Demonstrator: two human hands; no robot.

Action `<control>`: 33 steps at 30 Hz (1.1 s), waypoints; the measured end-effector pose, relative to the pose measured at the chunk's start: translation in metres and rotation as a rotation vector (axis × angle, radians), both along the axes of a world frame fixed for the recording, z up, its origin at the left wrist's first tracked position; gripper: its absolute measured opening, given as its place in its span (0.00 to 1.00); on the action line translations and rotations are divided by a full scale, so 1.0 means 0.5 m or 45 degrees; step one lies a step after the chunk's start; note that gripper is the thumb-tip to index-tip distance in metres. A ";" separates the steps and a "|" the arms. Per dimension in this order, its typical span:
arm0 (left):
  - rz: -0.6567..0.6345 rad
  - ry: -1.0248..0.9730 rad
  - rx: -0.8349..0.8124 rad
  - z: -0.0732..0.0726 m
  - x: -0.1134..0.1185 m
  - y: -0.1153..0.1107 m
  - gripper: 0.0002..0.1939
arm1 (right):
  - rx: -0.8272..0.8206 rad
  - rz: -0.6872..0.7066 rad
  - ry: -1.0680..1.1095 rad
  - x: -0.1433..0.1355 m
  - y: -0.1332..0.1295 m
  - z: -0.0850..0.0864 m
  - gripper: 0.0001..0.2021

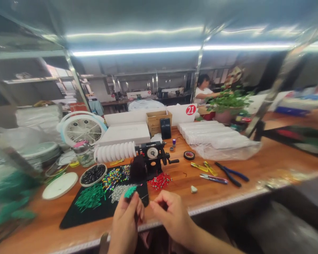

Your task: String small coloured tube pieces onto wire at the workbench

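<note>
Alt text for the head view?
Left hand holds small green pieces; right hand is beside it, fingers curled. Beyond, on a wooden bench: black mat with piles of small parts, cranked machine, red pieces; blue-and-black-handled tool at right.

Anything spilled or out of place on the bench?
The red pieces lie loose on the bench, while the green strips sit on the black mat; possibly spilled. A pale lump sits alone near the front edge. No clear damage visible.
</note>
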State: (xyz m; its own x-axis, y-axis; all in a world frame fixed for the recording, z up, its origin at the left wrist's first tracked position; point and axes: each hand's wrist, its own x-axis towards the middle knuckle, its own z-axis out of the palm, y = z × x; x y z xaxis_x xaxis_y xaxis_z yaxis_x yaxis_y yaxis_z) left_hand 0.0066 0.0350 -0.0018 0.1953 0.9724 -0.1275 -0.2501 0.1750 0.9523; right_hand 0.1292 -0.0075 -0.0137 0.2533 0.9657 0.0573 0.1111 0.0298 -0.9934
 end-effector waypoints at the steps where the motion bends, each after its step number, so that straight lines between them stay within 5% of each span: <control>1: -0.039 0.072 0.057 0.004 -0.002 0.003 0.20 | -0.001 0.012 0.014 0.004 -0.001 0.002 0.13; 5: -0.240 0.347 0.225 0.027 -0.008 0.015 0.19 | -0.058 0.168 0.024 0.022 -0.004 0.013 0.10; 11: -0.285 0.559 0.342 0.040 -0.017 0.039 0.15 | -0.220 0.302 -0.049 0.040 -0.010 0.009 0.07; 18: -0.068 0.119 -0.087 0.021 -0.009 0.056 0.23 | -0.140 0.372 0.092 0.064 -0.024 0.013 0.08; 25: -0.509 0.028 -0.184 0.028 0.004 0.013 0.13 | -0.083 0.105 0.414 0.054 0.001 0.030 0.16; 33: -0.524 0.043 -0.090 0.028 0.005 0.003 0.14 | -0.016 0.265 0.537 0.031 0.015 0.043 0.15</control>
